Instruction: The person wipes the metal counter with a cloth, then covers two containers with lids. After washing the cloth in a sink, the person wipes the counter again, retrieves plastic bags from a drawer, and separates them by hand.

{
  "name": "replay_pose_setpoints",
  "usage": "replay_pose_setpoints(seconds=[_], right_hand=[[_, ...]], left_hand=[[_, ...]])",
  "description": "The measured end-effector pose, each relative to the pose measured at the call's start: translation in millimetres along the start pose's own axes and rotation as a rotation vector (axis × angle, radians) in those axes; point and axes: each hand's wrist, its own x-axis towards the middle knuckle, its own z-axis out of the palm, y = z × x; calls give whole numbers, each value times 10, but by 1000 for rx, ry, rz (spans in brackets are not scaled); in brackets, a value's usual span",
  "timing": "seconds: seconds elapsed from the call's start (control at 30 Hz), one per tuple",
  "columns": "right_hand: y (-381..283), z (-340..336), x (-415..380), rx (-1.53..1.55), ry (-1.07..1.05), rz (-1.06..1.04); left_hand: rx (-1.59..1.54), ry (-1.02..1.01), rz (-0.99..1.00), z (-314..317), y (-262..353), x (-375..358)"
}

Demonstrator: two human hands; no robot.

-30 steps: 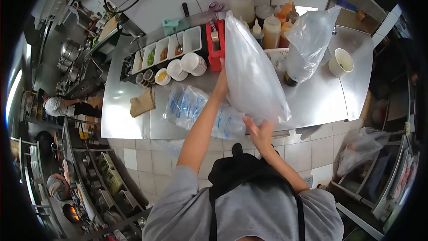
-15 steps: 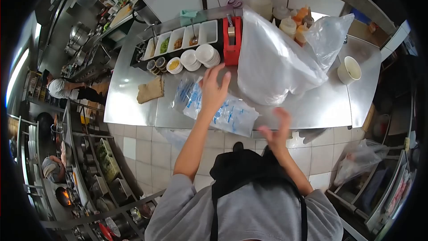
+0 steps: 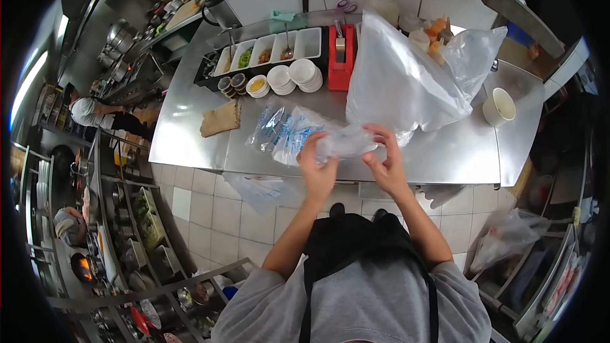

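A clear plastic bag [image 3: 346, 141] with a crumpled, whitish end stretches between my two hands over the front of the steel counter. My left hand [image 3: 318, 168] pinches it at its left side, thumb toward the counter's front edge. At the bag's right end, my right hand [image 3: 389, 162] has curved fingers and thumb around it. Just left of my hands, clear plastic with blue print [image 3: 283, 130] lies on the counter and overlaps the raised bag in this view. Beyond my right hand stands a large, puffed translucent bag [image 3: 400, 82].
Behind are white sauce bowls [image 3: 305, 76], a topping tray [image 3: 274, 47] and a red tape dispenser [image 3: 340, 63]. A brown cloth [image 3: 220, 119] lies left, a paper cup [image 3: 499, 107] right. Squeeze bottles [image 3: 435, 38] stand at the back. A co-worker [image 3: 89, 113] is far left.
My hands were apart, left over the printed plastic and right blurred near the counter edge. Now both have come together on the bag, and its right end is lifted and bunched.
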Motion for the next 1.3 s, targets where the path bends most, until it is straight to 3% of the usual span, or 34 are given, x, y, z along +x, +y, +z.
replay_pose_setpoints(seconds=[0.03,0.1,0.13,0.2,0.23,0.3,0.33,0.4,0.47,0.53,0.57,0.63,0.67,0.73,0.77,0.8,0.83,0.9,0.97,1.0,1.07,1.1,1.13,1.2,1.27,1.3], right_hand=[[87,23,-73,1,-6,-7],[296,92,-260,-42,-193,129],[383,130,-287,-39,-191,125],[510,203,-347,-629,-548,18],[563,215,-341,-696,-668,83],[547,142,-336,-538,-610,104],[500,94,-319,-380,-559,132],[413,-91,-194,-212,-477,184],[161,-164,63,-49,-393,237],[-193,-53,327,-134,-119,-18],[-147,16,381,-136,-118,-12],[-79,152,496,-184,-527,-156],[-147,133,526,-186,-518,-167],[-596,7,633,105,-286,136],[-674,-55,712,300,-164,58],[-740,-114,786,493,-38,-13],[-878,-158,859,494,47,-22],[-936,-137,1019,486,136,-34],[-821,-31,1213,3,349,-213],[-807,-2,1258,0,354,-223],[-787,73,1353,-362,346,-424],[-761,138,1406,-347,346,-526],[-812,201,1403,-344,341,-527],[-968,285,1388,-279,91,-266],[-994,224,1511,-324,15,-238],[-967,123,1617,-309,-41,-214]], left_hand=[[-2,9,4,-47,-14,13],[-642,17,-485,-121,-21,14],[-640,16,-480,-138,-3,36],[6,-72,245,-169,84,86],[8,-77,251,-204,158,103],[364,-94,475,-271,307,123],[367,-89,478,-285,281,100],[-436,-38,-223,-322,174,56],[-524,-3,-208,-328,42,105],[-543,-142,-283,-279,-264,7],[-545,-145,-288,-222,-325,-50],[-446,-225,-134,-70,-405,-96],[-444,-230,-121,-37,-452,-68],[-234,-163,28,0,-561,-66],[-239,-155,30,-8,-630,-69],[-9,-219,21,-49,-702,-95],[223,-287,13,-85,-711,-98],[194,-273,56,-72,-660,-30],[166,-260,104,-113,-435,19],[124,-229,149,-165,-212,84],[82,-192,205,-213,237,200],[-94,-173,224,-205,459,231],[-268,-153,234,-189,614,222],[-203,-106,180,37,805,339],[-145,-58,138,42,786,413],[-221,-115,-14,-71,669,478]])
